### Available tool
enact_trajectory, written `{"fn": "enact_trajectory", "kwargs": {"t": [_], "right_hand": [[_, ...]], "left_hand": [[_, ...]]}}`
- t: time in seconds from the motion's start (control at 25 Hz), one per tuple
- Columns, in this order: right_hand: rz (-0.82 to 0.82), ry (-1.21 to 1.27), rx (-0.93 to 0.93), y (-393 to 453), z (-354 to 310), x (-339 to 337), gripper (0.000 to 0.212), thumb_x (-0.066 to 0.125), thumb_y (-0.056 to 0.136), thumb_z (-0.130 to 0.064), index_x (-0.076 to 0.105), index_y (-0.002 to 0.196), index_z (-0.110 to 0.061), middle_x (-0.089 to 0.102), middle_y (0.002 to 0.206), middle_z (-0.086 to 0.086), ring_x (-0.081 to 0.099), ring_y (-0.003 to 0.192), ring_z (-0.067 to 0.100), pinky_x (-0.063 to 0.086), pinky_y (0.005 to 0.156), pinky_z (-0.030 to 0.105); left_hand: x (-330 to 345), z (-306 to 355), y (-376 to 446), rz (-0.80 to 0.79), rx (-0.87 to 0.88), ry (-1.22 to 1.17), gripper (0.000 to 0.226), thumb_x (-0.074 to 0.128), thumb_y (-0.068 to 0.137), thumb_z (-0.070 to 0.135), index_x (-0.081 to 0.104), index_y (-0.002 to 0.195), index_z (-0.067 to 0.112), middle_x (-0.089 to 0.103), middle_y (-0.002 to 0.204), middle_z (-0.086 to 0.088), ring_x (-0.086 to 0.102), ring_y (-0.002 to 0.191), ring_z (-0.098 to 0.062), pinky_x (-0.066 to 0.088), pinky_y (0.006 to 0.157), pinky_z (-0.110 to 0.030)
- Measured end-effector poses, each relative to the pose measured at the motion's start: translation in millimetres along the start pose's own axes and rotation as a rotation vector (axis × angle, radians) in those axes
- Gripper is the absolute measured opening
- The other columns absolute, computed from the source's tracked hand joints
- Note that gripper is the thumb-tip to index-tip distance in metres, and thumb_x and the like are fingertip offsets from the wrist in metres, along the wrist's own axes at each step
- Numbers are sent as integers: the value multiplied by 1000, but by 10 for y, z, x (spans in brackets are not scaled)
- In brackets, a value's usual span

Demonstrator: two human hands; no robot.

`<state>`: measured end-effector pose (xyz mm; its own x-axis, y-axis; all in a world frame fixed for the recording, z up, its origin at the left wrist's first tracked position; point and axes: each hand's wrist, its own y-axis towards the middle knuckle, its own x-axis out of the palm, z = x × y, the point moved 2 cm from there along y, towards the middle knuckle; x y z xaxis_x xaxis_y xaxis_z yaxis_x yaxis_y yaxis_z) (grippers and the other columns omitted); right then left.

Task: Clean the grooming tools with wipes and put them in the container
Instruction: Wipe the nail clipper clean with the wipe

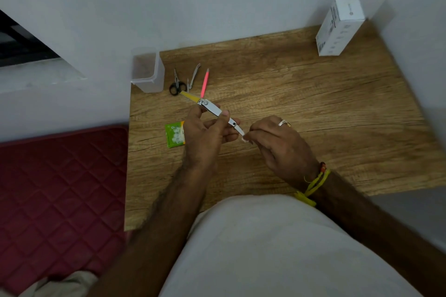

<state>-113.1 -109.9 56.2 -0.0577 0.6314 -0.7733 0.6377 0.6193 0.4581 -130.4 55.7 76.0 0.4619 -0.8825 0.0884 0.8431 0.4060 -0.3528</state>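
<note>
My left hand (pixel 205 132) grips a silver nail clipper (pixel 212 108) with a yellow lever, held above the wooden table (pixel 313 108). My right hand (pixel 277 142) pinches a small white wipe (pixel 244 138) around the clipper's folded-out blade end. Small black-handled scissors (pixel 176 85), a silver cuticle nipper (pixel 194 76) and a pink nail file (pixel 205 82) lie side by side at the table's far left. Left of them stands a clear plastic container (pixel 147 72). A green wipe sachet (pixel 174 135) lies under my left hand.
A white cardboard box (pixel 339 28) stands at the table's far right corner against the wall. A dark red quilted mattress (pixel 58 195) lies left of the table. White walls close the table in at the back and right.
</note>
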Motion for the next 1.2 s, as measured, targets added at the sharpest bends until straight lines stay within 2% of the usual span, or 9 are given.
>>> {"fn": "enact_trajectory", "kwargs": {"t": [0.4,0.56,0.76,0.92,1.08,1.2], "right_hand": [[-38,6,-22,-9,-31,-10,22,59,88,7,74,101,-2,68,98,10,61,89,29,49,77,35],[-34,6,-30,-12,-36,-28,23,60,85,9,74,100,-2,69,96,11,63,88,31,51,76,41],[-22,-13,-41,-23,-45,-43,23,61,84,11,74,99,-2,69,96,11,60,89,27,45,80,30],[-34,-24,-23,-12,-23,-36,24,60,85,9,74,99,-4,68,97,9,61,89,27,47,77,33],[-45,-26,-31,-35,-8,-30,24,61,85,10,74,99,-4,68,97,8,57,92,23,42,80,28],[-49,-11,-25,-2,10,-16,23,60,86,8,74,99,-4,68,97,8,60,90,27,46,78,32]], "left_hand": [[-41,25,28,36,6,-6,32,65,95,9,51,123,1,76,81,-18,72,63,-24,60,56,-31],[-56,26,44,40,13,-5,33,65,95,8,50,124,0,76,81,-19,72,61,-23,59,55,-31],[-45,23,41,38,11,-1,32,65,95,8,51,123,1,76,81,-17,72,60,-21,58,54,-29],[-43,19,41,31,19,15,32,65,95,10,51,123,4,76,82,-17,72,62,-22,58,55,-30],[-48,6,34,33,-4,8,32,65,96,10,50,123,5,76,81,-15,73,63,-23,58,55,-30],[-38,9,23,25,2,19,32,66,96,10,50,122,3,76,81,-15,73,64,-25,59,56,-31]]}}
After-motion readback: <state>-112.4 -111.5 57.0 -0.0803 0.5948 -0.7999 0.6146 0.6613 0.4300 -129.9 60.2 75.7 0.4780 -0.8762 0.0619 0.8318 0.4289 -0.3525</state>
